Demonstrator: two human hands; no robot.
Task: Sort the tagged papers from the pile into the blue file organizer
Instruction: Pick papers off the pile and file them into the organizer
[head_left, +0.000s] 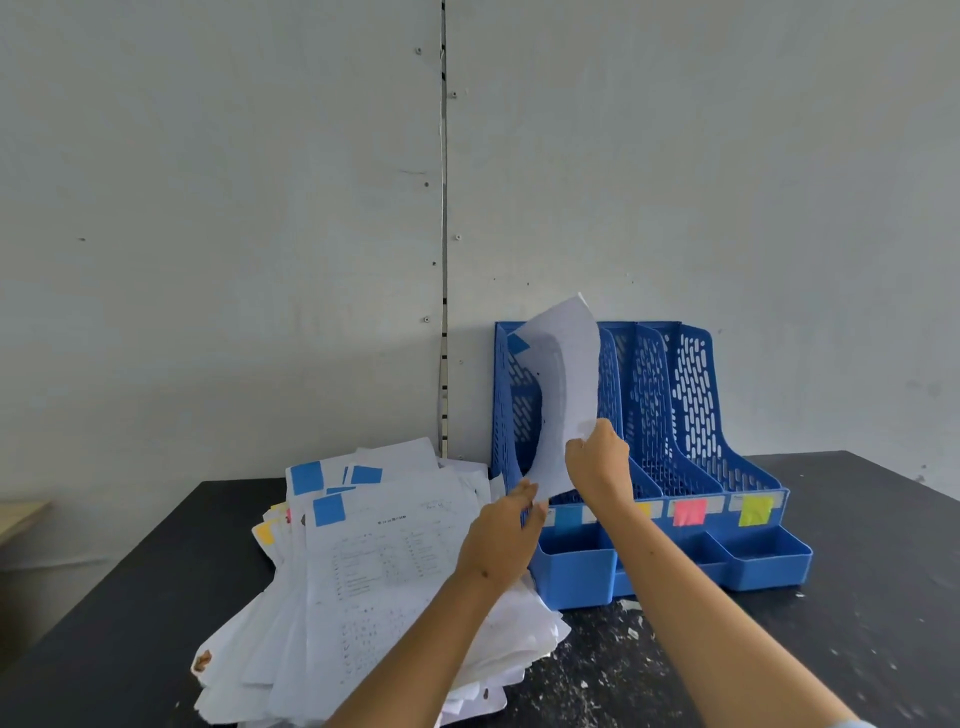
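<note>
A white sheet (563, 384) with a blue tag at its top left corner stands curled in the leftmost slot of the blue file organizer (691, 395). My right hand (600, 457) pinches the sheet's lower right edge. My left hand (506, 530) touches its lower left corner with fingers extended. The organizer's front carries blue, yellow, pink and lime tags, one per slot. The pile of tagged papers (374, 577) lies to the organizer's left, blue-tagged sheets on top, yellow and pink tags peeking out at its left edge.
The black table (857, 623) is littered with small white paper scraps in front of the organizer. A grey wall stands right behind it. A wooden surface (21, 514) shows at the far left.
</note>
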